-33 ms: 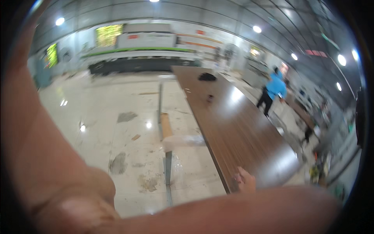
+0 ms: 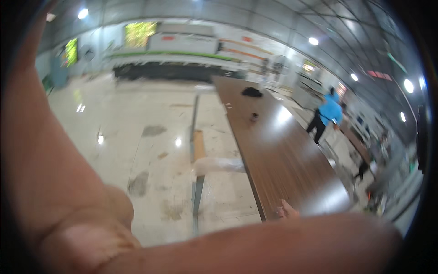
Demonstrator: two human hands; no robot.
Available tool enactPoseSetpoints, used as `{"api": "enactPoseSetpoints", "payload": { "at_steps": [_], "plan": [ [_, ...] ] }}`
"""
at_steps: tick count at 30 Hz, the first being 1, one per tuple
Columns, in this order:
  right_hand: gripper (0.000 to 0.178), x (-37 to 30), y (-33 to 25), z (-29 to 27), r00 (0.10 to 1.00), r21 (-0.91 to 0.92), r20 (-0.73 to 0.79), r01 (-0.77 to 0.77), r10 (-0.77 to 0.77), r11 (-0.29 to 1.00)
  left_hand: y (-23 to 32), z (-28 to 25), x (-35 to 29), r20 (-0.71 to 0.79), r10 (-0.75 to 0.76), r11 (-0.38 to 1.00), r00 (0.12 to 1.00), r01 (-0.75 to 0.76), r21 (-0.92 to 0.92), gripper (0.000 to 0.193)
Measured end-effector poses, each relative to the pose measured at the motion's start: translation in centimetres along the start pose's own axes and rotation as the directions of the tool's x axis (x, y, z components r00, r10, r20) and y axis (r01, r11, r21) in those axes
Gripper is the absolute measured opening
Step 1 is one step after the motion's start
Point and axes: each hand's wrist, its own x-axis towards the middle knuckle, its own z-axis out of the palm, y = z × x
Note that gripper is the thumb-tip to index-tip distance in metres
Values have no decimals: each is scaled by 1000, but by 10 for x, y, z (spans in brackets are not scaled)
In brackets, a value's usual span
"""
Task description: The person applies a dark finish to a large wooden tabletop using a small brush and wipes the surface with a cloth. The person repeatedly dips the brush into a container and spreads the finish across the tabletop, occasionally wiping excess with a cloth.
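While the near frame is blocked by bare skin, the main thing in view is one long brown board (image 2: 278, 155) right of centre. Its long axis runs from the near end by the forearm (image 2: 273, 242) out to the far end by the machines, leaning a bit left as it goes far. It lies flat, face up, glossy with a light glare patch.

Hands: fingertips (image 2: 287, 211) of one hand peek over the forearm and touch the board's near end; they look bunched together, but which hand it is and its grip cannot be told. A big blurred arm (image 2: 50, 173) fills the left side; its hand is not seen, so finger state cannot be told.

On the board: one black cloth-like lump (image 2: 252, 92) at the far end, one small dark object (image 2: 253, 117) past the middle.

Left of the board: one thin grey rail (image 2: 196, 150) running near to far, with one pale plastic wrap (image 2: 216, 164) across it.

Surface: shiny pale floor (image 2: 137, 114), stained and scuffed, with light reflections. Room: large workshop hall with ceiling lights and a long machine line (image 2: 178, 57) along the far wall.

One person in a blue top (image 2: 327, 114) stands on the right, beyond the board.
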Motion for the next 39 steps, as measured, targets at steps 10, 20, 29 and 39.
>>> {"api": "enactPoseSetpoints", "payload": {
  "at_steps": [10,20,29,39],
  "plan": [
    [37,79,24,22,996,-225,-81,-52,35,973,-121,-17,-29,-17,5,1000,1000,-5,23,55],
    [43,203,70,105,938,-375,-248,137,-242,917,-345,36,-114,52,-353,917,934,334,217,53],
    [36,173,58,77,932,-480,-359,-133,-56,867,-637,242,-508,277,-948,286,155,793,537,100],
    [52,-17,-22,73,216,6,-855,-906,472,424,-684,297,-559,134,-991,108,3,607,787,87]
  ]
}}
